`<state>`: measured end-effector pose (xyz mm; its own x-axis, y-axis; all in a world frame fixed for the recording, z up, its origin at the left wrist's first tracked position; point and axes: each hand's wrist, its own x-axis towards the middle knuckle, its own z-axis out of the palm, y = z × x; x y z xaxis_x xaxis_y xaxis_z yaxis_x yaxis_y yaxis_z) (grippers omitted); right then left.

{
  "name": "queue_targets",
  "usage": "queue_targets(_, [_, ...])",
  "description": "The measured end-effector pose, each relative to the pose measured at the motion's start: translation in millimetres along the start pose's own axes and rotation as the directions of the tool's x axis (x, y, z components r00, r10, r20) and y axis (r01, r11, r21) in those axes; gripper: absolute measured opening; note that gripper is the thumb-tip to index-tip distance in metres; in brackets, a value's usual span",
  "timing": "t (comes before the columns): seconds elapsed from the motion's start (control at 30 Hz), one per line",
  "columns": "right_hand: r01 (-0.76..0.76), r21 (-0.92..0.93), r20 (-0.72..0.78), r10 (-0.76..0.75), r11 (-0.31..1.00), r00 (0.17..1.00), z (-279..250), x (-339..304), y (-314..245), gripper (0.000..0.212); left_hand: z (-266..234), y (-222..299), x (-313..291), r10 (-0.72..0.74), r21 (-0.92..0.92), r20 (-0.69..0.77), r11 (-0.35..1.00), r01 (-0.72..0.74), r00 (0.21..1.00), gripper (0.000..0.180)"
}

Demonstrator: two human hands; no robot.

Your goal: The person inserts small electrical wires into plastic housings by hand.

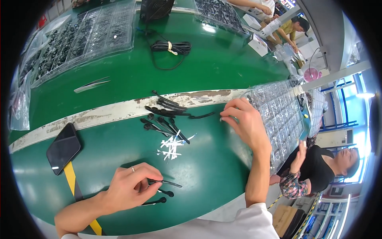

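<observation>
left hand: (133, 183) thumb and fingers pinched narrow on a thin black strip (172, 184), which sticks out past the fingertips
right hand: (247, 124) up near the white ledge (215, 97), thumb and index close together. there's a tiny pale bit at the tips, can't tell if it's actually gripped
where the strip is: just above the green table (215, 159) at the near side, with two round-ended pieces (165, 192) right below it
which way it points: long axis runs mostly left to right, free end aimed right and dipping a touch toward the person. other end's hidden in the fingers
step, imo: looks like handling one strip at a time, left hand steadying it while the right is off on its own
next move, imo: calls for a steady left pinch and the right fingertips lined up with that free end
middle of the table: messy pile of white scraps (171, 148), with a bunch of black pieces (163, 124) just beyond
</observation>
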<state>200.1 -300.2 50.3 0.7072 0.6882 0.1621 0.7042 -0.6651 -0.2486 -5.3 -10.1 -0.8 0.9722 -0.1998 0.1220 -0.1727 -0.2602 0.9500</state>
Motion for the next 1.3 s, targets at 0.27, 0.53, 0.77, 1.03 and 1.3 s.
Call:
queue_targets(0.27, [0.084,-0.049,-0.101,-0.088,0.995,0.991,17,10,0,0.013,-3,4,2,0.021,-0.019,-0.039,1.0,-0.021,0.999,0.02])
queue_targets(0.53, [0.154,0.381,-0.227,-0.069,0.912,0.971,20,6,-59,0.014,-1,4,-3,-0.102,-0.055,-0.095,0.994,0.098,0.99,0.016])
queue_targets(0.77, [0.093,0.877,0.021,-0.231,0.472,0.973,54,-14,-107,0.019,-8,3,-3,-0.088,-0.077,-0.066,0.994,0.083,0.994,0.019])
queue_targets(1.03, [0.27,0.765,-0.22,-0.157,0.585,0.963,64,-23,-122,0.021,-5,-2,-9,-0.015,-0.098,-0.189,0.995,-0.004,0.982,0.018])
queue_targets(1.3, [0.498,0.524,-0.365,-0.346,0.691,0.864,61,-20,-121,0.023,-4,-5,-10,0.125,0.002,-0.298,0.992,-0.13,0.946,0.021])
